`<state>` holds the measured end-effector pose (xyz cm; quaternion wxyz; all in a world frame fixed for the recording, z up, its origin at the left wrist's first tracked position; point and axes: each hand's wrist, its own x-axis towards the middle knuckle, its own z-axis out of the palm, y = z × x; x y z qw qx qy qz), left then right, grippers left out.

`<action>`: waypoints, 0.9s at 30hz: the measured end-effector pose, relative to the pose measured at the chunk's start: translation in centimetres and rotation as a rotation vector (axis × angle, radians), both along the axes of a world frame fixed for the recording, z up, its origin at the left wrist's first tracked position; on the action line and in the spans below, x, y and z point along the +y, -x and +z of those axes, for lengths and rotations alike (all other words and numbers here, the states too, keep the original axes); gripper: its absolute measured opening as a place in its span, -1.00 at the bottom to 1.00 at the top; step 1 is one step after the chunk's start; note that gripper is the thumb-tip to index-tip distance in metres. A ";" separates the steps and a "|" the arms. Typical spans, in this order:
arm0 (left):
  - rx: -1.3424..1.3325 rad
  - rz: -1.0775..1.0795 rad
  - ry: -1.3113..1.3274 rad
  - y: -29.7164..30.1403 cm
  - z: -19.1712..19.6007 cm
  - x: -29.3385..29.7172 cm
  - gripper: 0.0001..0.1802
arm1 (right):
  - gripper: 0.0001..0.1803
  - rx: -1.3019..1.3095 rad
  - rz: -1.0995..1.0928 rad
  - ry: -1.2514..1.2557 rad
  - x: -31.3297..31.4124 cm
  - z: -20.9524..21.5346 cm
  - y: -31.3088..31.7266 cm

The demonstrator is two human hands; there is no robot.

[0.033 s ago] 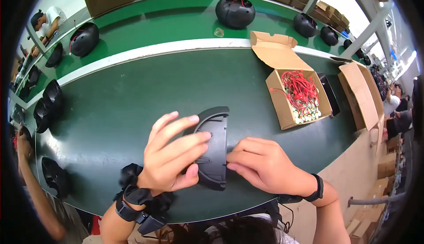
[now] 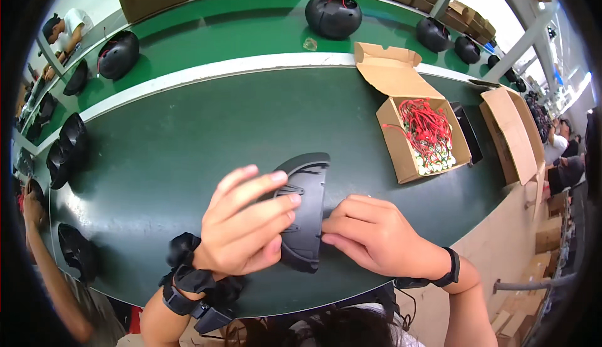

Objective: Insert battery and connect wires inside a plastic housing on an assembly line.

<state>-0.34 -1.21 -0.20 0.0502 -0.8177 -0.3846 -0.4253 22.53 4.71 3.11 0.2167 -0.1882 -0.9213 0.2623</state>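
Observation:
A black half-round plastic shell [image 2: 305,221] stands tilted on the green worktable in front of me, its ribbed inner side towards me and its straight rim to the right. My left hand [image 2: 248,224] grips it from the left, with fingers spread across its inner side and the thumb lower down. At the middle of the straight rim, my right hand [image 2: 370,234] is closed in a pinch with its fingertips touching the edge. Whatever lies between those fingertips is hidden.
An open cardboard box [image 2: 401,159] of red wires with white ends stands right of centre. A second carton [image 2: 508,133] is farther right. Black shells [image 2: 66,149] line the left edge. Behind the white ledge, round black housings [image 2: 333,17] sit on a green surface. A co-worker's arm [image 2: 56,278] is at left.
The shell has turned slightly in my left hand, showing more of its ribs. My left fingers have shifted a little; my right hand stays nearly still.

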 end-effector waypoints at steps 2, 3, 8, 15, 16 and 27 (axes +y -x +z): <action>-0.015 -0.064 0.024 -0.4 0.2 -0.3 -0.78 | -0.86 -0.013 0.015 0.014 -0.2 -0.1 -0.6; -0.020 -0.062 0.030 -0.5 0.3 -0.2 -0.78 | -0.85 -0.020 0.031 0.021 -0.3 -0.1 -0.8; -0.027 -0.170 0.076 -1.7 0.7 -0.7 -0.71 | -0.85 0.003 0.033 0.038 -0.4 -0.1 -1.2; -0.040 -0.134 0.194 -2.1 0.9 -0.6 -0.61 | -0.82 -0.079 0.072 -0.253 -0.3 1.6 -1.8; -0.038 -0.138 0.193 -2.1 0.7 -0.7 -0.61 | -0.82 -0.079 0.067 -0.254 -0.1 1.7 -1.8; 0.039 -0.136 0.248 -3.0 2.1 -1.3 -0.73 | -0.84 -0.062 0.173 -0.377 2.1 4.2 0.4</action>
